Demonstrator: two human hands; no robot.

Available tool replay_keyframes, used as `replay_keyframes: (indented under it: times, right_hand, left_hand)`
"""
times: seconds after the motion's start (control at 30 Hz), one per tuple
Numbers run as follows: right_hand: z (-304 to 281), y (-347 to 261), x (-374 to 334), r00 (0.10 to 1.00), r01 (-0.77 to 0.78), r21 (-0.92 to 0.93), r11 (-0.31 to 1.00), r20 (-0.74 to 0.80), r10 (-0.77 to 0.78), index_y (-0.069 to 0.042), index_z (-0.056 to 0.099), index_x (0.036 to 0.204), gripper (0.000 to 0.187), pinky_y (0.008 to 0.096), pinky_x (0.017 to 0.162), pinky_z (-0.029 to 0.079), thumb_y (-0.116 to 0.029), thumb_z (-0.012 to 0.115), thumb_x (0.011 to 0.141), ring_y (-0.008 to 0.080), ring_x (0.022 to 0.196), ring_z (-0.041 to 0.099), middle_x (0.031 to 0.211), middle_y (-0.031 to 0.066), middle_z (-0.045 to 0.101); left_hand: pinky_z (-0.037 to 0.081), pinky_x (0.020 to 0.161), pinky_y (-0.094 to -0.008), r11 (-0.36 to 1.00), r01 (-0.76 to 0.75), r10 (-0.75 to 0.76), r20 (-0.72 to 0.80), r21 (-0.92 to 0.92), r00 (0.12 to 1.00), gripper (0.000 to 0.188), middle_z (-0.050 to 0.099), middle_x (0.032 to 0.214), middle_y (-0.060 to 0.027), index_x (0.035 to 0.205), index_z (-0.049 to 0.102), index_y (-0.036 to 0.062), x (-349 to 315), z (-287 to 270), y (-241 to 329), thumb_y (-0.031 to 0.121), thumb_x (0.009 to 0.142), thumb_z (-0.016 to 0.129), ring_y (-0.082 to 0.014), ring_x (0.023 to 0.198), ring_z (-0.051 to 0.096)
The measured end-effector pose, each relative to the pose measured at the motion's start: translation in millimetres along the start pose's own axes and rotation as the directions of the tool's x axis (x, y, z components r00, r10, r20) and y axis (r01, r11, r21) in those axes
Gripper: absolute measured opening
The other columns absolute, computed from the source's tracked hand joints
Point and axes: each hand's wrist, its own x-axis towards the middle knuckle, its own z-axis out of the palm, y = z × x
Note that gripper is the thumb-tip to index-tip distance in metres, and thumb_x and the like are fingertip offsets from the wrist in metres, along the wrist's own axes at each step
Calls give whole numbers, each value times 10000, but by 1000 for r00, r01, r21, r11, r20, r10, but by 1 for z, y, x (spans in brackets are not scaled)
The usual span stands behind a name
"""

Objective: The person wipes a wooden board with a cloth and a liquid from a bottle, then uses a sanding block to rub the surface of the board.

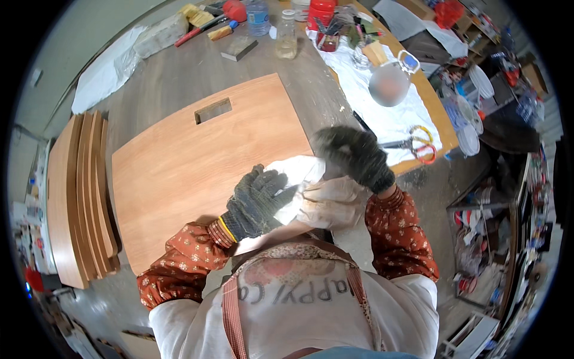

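A wood-grain panel (197,173) with a rectangular cutout (213,110) lies on the table before me. Near its close right corner is a white cloth (299,179), and against that sits a crumpled off-white fabric bundle (330,203). My left hand (256,202), in a dark grey knit glove with a yellow cuff edge, lies on the white cloth with its fingers stretched out. Just above the bundle, my right hand (353,154) wears a dark glove and is smeared by motion. Its fingers look bent, but whether they grip anything is hidden.
Several matching curved panels (78,197) stand stacked at the left. A glass bottle (286,39), a water bottle (258,18) and a dark block (239,48) stand at the back. Scissors (418,143) lie on white cloth at right. Cluttered shelves (490,239) stand beyond.
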Motion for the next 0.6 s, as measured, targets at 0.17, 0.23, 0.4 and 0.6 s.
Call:
replay_keyframes:
  times: [0.17,0.23,0.4,0.6]
  right_hand:
    - [-34,92,34,996,-86,-278,957,-57,73,-92,646,1153,299,371,871,530,-29,611,862,248,1059,618,1180,108,646]
    - [-42,126,42,997,-64,-369,927,16,75,-12,579,1222,334,340,905,524,-27,604,889,202,1094,594,1244,126,606]
    - [-53,173,95,979,-188,-20,982,-78,186,-2,461,1339,557,324,986,441,-119,695,847,218,1232,504,1365,134,514]
    - [-26,232,191,974,-179,261,949,-91,209,-11,188,1475,1060,325,796,526,-225,860,684,252,965,614,1276,196,496]
  left_hand:
    - [404,983,-506,969,244,-242,-57,30,968,480,572,1272,-146,1117,619,65,35,27,16,367,752,697,-336,1159,536]
    - [415,967,-494,917,385,-370,-138,102,919,484,553,1305,-160,1155,593,57,48,30,19,326,764,687,-345,1167,531]
    - [461,959,-459,630,776,-767,-181,-25,616,603,538,1339,-187,1307,565,116,39,9,23,141,711,660,-365,1139,573]
    - [338,1083,-484,593,782,-802,-226,-193,553,417,602,1256,-201,1106,704,91,20,-1,54,397,878,534,-358,1212,539]
